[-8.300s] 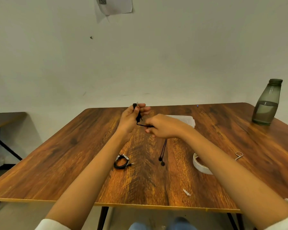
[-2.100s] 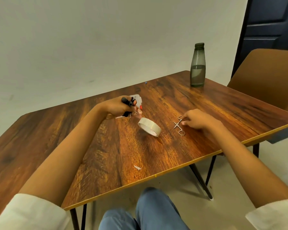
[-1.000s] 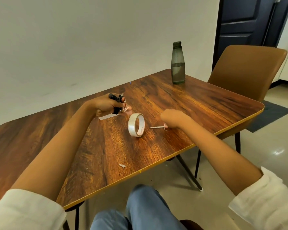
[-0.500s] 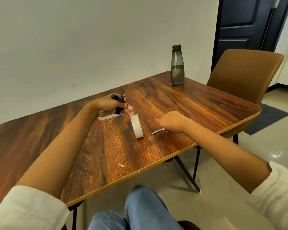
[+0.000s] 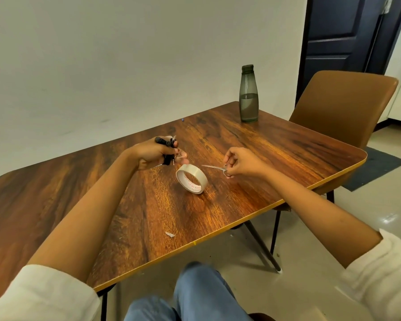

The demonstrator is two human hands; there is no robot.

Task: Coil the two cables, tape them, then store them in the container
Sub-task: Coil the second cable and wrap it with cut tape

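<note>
1. The left hand (image 5: pixel 148 154) grips the coiled black cable (image 5: pixel 166 159) just left of the translucent tape roll (image 5: pixel 191 179) on the wooden tabletop (image 5: pixel 148 216) — probably holding the coil tight for taping.
2. The right hand (image 5: pixel 241 162) pinches the small metal scissors (image 5: pixel 214 167) just right of the roll — seemingly ready to cut.
3. Half a second ago the scissors lay on the tabletop; now they are lifted.

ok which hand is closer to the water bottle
Right. The right hand, holding small scissors, is almost straight in front of the bottle; the left hand, gripping the coiled black cable, is farther off to its left.
</note>
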